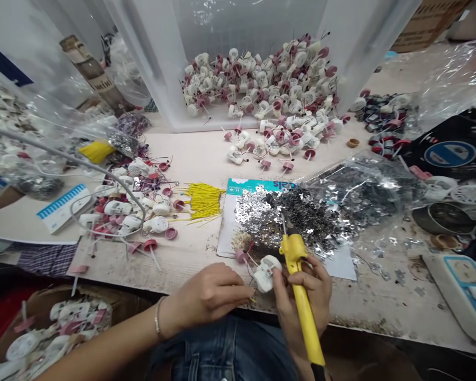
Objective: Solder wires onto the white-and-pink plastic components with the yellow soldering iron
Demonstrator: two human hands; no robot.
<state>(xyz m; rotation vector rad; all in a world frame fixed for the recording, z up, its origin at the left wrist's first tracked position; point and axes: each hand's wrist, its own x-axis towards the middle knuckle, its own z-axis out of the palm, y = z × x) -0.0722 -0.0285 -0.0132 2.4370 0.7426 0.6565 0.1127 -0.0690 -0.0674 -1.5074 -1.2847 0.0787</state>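
At the edge of the pale wooden counter (190,159), the right hand (303,288) curls its fingers around a long yellow soldering iron (297,254). The left hand (208,293) pinches a small white plastic housing (266,272) wired to a pink cap (241,256).

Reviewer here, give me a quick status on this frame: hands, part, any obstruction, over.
Left hand holding white plastic housing. Right hand gripping yellow-handled soldering iron, tip pointing away. Nothing between them; clear bag of metal bits just beyond.
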